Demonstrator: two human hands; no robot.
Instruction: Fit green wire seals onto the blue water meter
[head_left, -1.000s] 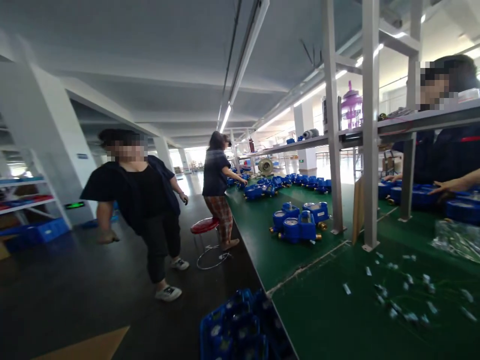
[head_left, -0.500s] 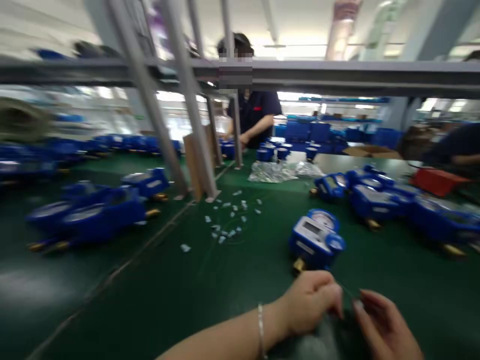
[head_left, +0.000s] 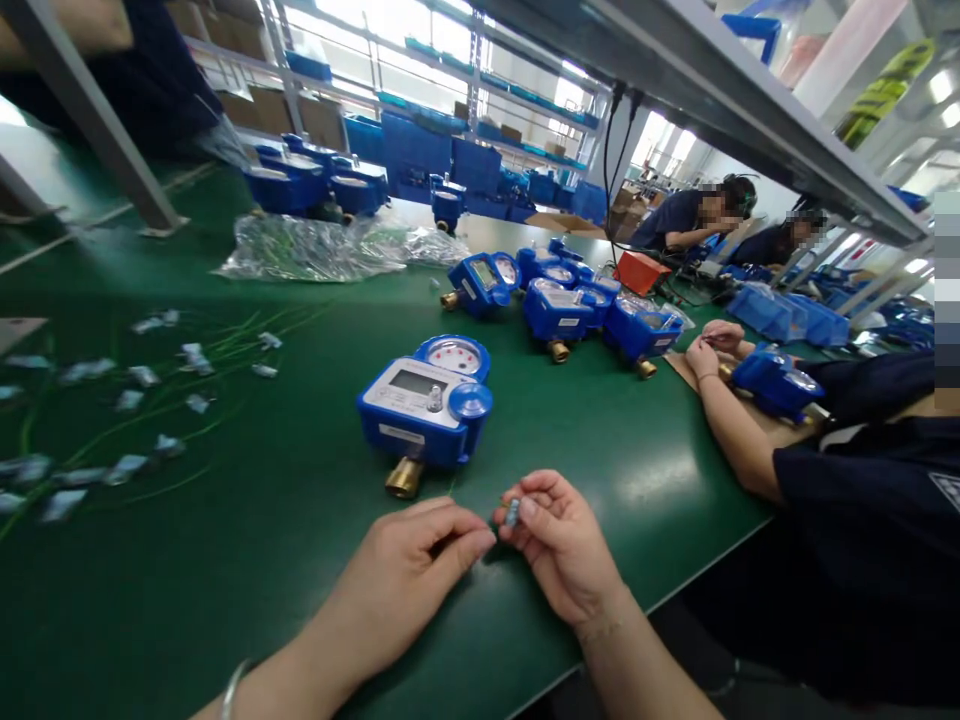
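Observation:
Between the thumb and fingers of my right hand (head_left: 559,545) is a small pale blue-grey wire seal (head_left: 513,513). Close beside it, my left hand (head_left: 420,570) is closed in a pinch, fingertips toward the seal. A short bit of thin green wire (head_left: 452,484) shows just above the left fingers; what lies inside the pinch is mostly hidden. Just beyond my hands a blue water meter (head_left: 420,405) rests on the green table, its brass fitting (head_left: 405,478) pointing toward me.
Several loose seals (head_left: 127,470) with green wires lie at left. Further back are clear plastic bags (head_left: 315,250) and several more blue meters (head_left: 559,312). A co-worker's hands (head_left: 709,348) are at right, near another meter (head_left: 776,383). A metal post (head_left: 112,120) stands at upper left.
My view has turned right and come closer to the table. My hands stay close together, and the seal now shows in my right fingers. The front meter has kept its place on the table.

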